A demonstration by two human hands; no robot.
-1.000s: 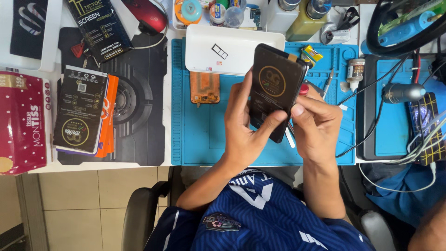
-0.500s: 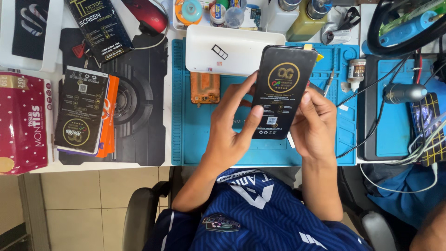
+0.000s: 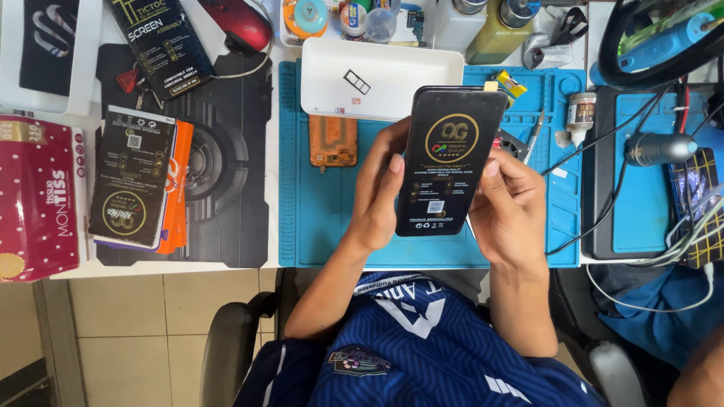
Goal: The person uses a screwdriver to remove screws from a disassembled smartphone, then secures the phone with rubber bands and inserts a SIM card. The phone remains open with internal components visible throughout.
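Both hands hold a black phone screen panel (image 3: pixel 451 160) with a gold round emblem and small print on its protective film, upright over the blue work mat (image 3: pixel 324 218). My left hand (image 3: pixel 381 194) grips its left edge, thumb on the front. My right hand (image 3: pixel 511 207) grips the right edge and lower corner. An orange phone frame (image 3: pixel 332 141) lies on the mat just left of my left hand. A white tray (image 3: pixel 377 79) holding a small SIM tray sits behind the panel.
Black and orange screen packages (image 3: pixel 134 179) lie on a black mat at left, a red tissue pack (image 3: pixel 36 197) at the far left. Bottles, a red mouse (image 3: pixel 237 22) and small jars line the back. Cables and a second blue mat (image 3: pixel 641 173) crowd the right.
The panel was tilted with its face dim; both hands have turned it flat towards the camera and raised it slightly, so the gold emblem and print show plainly.
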